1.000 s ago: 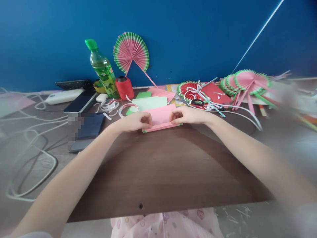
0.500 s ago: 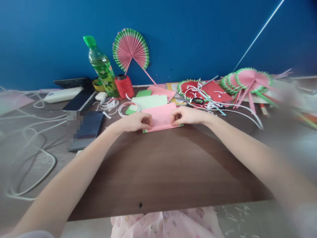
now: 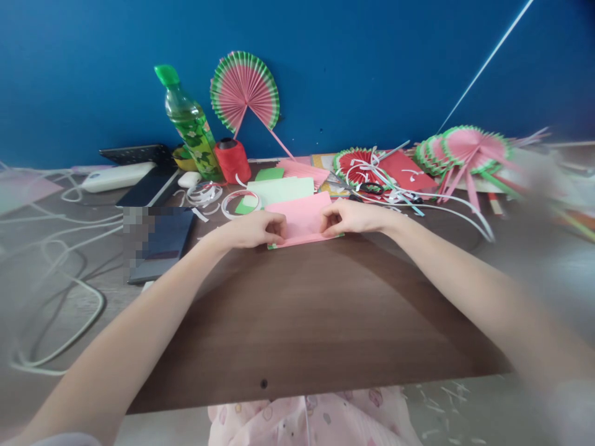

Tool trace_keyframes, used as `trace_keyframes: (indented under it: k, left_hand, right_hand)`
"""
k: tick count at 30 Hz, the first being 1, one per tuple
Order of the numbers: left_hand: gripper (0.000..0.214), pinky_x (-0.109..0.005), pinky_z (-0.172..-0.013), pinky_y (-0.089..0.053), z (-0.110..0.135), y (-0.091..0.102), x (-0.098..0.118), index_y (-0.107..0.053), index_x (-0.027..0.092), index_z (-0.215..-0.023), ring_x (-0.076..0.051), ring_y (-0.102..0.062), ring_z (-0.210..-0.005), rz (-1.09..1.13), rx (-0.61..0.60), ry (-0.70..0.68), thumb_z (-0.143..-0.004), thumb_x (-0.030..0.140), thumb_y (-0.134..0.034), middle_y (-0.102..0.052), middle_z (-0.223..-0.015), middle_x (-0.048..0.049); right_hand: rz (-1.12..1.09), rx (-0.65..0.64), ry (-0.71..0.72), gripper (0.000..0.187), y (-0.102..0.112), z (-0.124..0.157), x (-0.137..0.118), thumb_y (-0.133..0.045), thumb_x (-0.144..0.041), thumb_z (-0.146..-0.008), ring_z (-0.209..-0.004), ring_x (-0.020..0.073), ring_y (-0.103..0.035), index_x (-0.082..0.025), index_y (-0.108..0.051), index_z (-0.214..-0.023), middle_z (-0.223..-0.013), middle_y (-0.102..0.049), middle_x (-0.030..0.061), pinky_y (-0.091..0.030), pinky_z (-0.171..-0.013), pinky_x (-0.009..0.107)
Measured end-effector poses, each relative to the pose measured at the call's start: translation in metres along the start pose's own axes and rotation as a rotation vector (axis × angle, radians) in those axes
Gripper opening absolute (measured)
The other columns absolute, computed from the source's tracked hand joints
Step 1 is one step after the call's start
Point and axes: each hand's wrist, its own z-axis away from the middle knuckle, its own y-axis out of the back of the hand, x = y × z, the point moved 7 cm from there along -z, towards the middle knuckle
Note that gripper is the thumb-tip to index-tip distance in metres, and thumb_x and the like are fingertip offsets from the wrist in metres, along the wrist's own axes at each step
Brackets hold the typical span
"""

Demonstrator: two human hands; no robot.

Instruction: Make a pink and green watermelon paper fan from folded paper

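A pink paper sheet [image 3: 304,214] lies on the brown table, its near edge folded into a narrow strip with green showing at both ends. My left hand [image 3: 260,229] pinches the folded strip near its left end, fingers curled together. At the right end, my right hand [image 3: 346,218] pinches the same strip between thumb and fingers. Just behind the sheet lie pale green paper [image 3: 283,188] and a white tape roll [image 3: 242,203], close to my left hand.
A green-capped bottle [image 3: 188,124], a red thread spool [image 3: 232,161] and a pleated paper fan [image 3: 245,87] stand by the blue wall. Scissors [image 3: 369,188], paper scraps and more fans [image 3: 474,148] lie at the back right. Cables [image 3: 95,303] and a dark tablet-like slab [image 3: 165,244] are at left.
Almost nothing differs. Both hands stay pinched on the folded edge of the pink paper, and the view has shifted very slightly.
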Motion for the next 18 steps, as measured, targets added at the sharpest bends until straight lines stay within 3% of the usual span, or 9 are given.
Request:
trace_keyframes:
  k: [8, 12, 15, 18]
  left_hand:
    - [0.014, -0.022, -0.060, -0.036, 0.002, -0.002, 0.005, -0.055, 0.017, -0.077, -0.011, -0.047, -0.064, -0.057, 0.003, -0.013, -0.073, 0.030, -0.054, -0.053, -0.070, 0.0012]
    - [0.023, -0.027, -0.083, -0.038, 0.002, 0.001, 0.006, -0.062, 0.017, -0.092, -0.016, -0.048, -0.089, -0.096, 0.082, -0.120, -0.073, 0.030, -0.057, -0.050, -0.092, -0.0034]
    - [0.031, -0.035, -0.098, -0.030, 0.001, 0.000, 0.002, -0.064, 0.025, -0.106, -0.019, -0.043, -0.103, -0.116, 0.087, -0.135, -0.076, 0.028, -0.056, -0.046, -0.105, -0.0040]
    - [0.031, -0.042, -0.104, -0.021, 0.000, -0.004, 0.001, -0.066, 0.032, -0.106, -0.021, -0.039, -0.109, -0.157, 0.047, -0.128, -0.079, 0.024, -0.052, -0.045, -0.111, -0.0034]
  right_hand:
    - [0.107, -0.029, 0.092, 0.020, -0.005, -0.002, -0.004, -0.060, -0.027, -0.072, -0.063, 0.0108, -0.046, -0.015, -0.059, -0.088, -0.068, -0.051, -0.0013, -0.037, -0.058, 0.023]
    - [0.205, -0.002, 0.220, 0.019, -0.005, 0.002, -0.015, -0.057, -0.022, -0.075, -0.085, 0.0159, -0.049, -0.019, -0.063, -0.093, -0.092, -0.054, 0.0042, -0.041, -0.078, 0.028]
    - [0.271, 0.016, 0.265, 0.029, -0.005, 0.003, -0.016, -0.056, -0.017, -0.075, -0.105, 0.0200, -0.044, -0.024, -0.066, -0.101, -0.109, -0.050, 0.0055, -0.034, -0.096, 0.035]
    - [0.304, -0.003, 0.277, 0.032, -0.008, 0.002, -0.012, -0.053, -0.018, -0.078, -0.112, 0.0223, -0.039, -0.028, -0.068, -0.105, -0.119, -0.049, 0.0051, -0.028, -0.103, 0.041]
